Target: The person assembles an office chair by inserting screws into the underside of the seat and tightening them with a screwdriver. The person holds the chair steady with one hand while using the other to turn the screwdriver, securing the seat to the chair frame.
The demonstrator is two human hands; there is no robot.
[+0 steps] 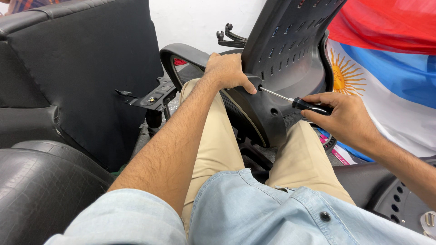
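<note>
Resting across the person's tan-trousered lap, a black plastic chair back (290, 50) is seen from the head camera, its slotted shell rising toward the far right. The left hand (228, 72) is curled over the near edge of the shell, fingers closed against it, thumb pointing at a screw hole. A screwdriver (299, 103) with a black handle is gripped by the right hand (343, 115), fingers wrapped shut around the handle; its metal shaft is angled left, tip set in that hole just beside the left thumb. A black padded seat (77, 68) is stood at far left, a sun-marked flag (386, 68) at far right.
</note>
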